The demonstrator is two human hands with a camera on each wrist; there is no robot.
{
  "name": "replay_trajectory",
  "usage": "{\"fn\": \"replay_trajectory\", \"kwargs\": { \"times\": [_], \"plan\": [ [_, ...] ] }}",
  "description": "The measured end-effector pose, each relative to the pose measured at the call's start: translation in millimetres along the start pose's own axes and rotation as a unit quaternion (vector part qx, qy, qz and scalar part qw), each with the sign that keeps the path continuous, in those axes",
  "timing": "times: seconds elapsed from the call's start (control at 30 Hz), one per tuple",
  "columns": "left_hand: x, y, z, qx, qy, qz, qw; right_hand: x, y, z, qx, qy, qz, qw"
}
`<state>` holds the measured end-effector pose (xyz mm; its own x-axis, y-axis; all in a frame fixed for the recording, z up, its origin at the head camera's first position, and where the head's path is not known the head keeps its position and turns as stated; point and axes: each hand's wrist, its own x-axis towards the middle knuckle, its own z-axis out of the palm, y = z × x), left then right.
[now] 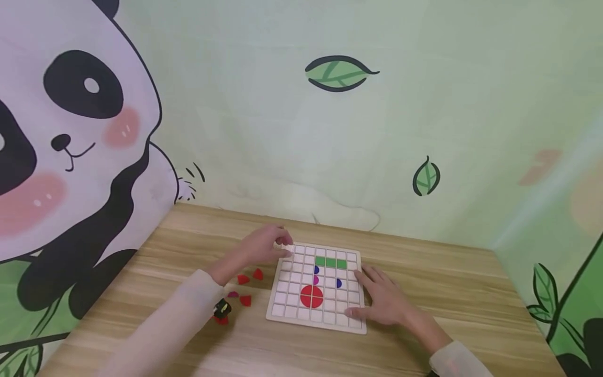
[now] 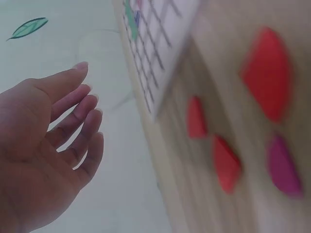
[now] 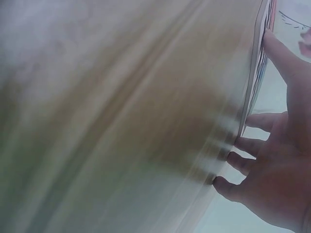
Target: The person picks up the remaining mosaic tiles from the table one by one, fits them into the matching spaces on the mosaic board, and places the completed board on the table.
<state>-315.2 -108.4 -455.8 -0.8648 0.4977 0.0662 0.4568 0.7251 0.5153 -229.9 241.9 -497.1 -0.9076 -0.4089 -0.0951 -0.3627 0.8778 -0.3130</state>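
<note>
A white gridded board (image 1: 282, 309) lies flat on the table. Red quarter-circle pieces (image 1: 307, 292) form a full circle on it, below a magenta piece (image 1: 315, 280) and a blue piece (image 1: 316, 270). Another blue half-circle (image 1: 339, 283) sits further right, and a green strip of squares (image 1: 331, 262) lies near the far edge. My left hand (image 1: 264, 246) is at the board's far left corner; the left wrist view shows its fingers loosely bent, holding nothing. At the right edge my right hand (image 1: 386, 297) rests with spread fingers, thumb on the board's near part.
Left of the board, several loose red pieces (image 1: 245, 300) and a magenta piece (image 1: 233, 295) lie on the wooden table (image 1: 400, 345). A wall with a printed panda and leaves (image 1: 336, 73) stands behind the table. The left wrist's camera partly covers one red piece.
</note>
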Motion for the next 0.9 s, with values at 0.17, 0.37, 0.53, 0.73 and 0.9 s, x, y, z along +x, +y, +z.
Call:
{"fn": "replay_trajectory", "kwargs": {
  "times": [0.17,0.37,0.53,0.73,0.9],
  "plan": [
    [-22.8,-17.0,-4.1,-0.007,-0.009,-0.010,0.9999,0.6,1.8,-0.6,-0.005,0.000,-0.003,1.0000],
    [-49.9,-36.7,-9.6,0.002,-0.021,0.005,0.9998,0.2,1.9,-0.5,-0.001,-0.003,-0.003,1.0000],
    [-75.1,-49.5,-16.7,-0.015,-0.050,0.019,0.9985,0.4,2.6,-0.6,-0.005,-0.002,-0.002,1.0000],
    [-109.6,-57.1,-24.5,-0.008,-0.072,0.021,0.9972,-0.9,1.0,-0.6,-0.007,-0.008,-0.004,0.9999],
    [-124.5,-63.3,-22.7,-0.003,-0.059,0.027,0.9979,-1.5,-0.2,-1.1,-0.005,-0.010,0.004,0.9999]
  ]
}}
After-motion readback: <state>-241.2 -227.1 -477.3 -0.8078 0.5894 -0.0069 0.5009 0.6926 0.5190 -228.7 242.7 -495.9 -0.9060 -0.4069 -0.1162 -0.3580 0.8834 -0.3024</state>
